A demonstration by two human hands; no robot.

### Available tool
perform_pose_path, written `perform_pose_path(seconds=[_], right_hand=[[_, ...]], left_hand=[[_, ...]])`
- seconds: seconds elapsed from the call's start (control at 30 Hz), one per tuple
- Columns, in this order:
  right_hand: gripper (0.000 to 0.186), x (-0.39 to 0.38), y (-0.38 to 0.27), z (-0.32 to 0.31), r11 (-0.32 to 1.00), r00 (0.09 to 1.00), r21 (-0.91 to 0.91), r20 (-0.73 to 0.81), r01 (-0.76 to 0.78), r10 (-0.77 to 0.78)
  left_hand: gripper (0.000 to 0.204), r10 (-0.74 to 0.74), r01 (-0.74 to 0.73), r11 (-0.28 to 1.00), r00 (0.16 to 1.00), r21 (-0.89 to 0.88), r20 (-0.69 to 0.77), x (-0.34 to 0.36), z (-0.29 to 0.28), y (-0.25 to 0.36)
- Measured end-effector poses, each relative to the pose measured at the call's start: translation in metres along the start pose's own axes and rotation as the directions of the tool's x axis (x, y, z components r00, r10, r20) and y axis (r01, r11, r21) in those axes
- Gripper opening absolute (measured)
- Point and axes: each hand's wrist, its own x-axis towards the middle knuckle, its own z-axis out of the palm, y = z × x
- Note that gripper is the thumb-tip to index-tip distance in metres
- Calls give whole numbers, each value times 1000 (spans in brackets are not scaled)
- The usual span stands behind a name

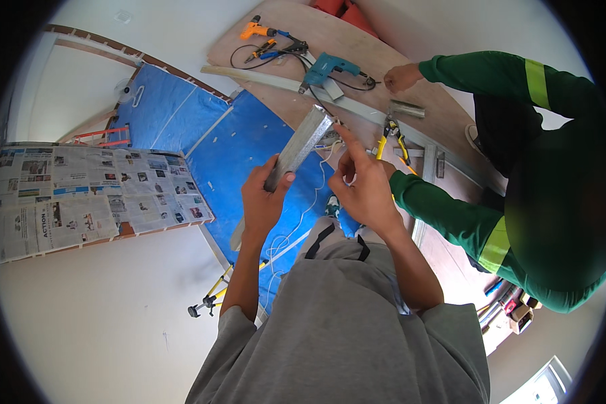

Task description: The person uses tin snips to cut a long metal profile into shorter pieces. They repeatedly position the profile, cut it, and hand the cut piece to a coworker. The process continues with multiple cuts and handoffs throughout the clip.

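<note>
Metal channel (300, 146) is gripped in the left hand (261, 196) — picked up, apparently not yet placed; beside its upper end, the right hand's (362, 180) index is extended, nothing visibly grasped.

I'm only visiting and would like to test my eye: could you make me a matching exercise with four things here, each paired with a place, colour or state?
Things:
1. Metal piece
2. Power drill nearest the co-worker
3. Snips
4. Newspaper sheets

Places, colours, states:
A. Yellow-and-black handles
B. Spread over a surface at the picture's left
C. Held in the wearer's left hand
D. Teal body

Right pairs: 1-C, 2-D, 3-A, 4-B
</note>
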Motion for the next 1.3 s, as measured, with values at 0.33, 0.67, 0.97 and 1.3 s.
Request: perform_pose_path(seconds=[0.33,0.67,0.97,1.3], right_hand=[[78,-1,4,4,999,998,-28,41,-44,45],[81,-1,4,2,992,998,-121,44,-45,50],[97,0,6,8,932,995,-362,95,-3,40],[100,12,-15,-1,913,984,-408,155,-13,83]], left_hand=[[59,33,-31,999,997,40,-65,-10,8,2],[69,28,-5,989,988,147,-152,-14,15,15],[64,172,-134,976,959,172,-225,-23,21,5],[65,161,-91,959,955,269,-250,-20,28,9]])
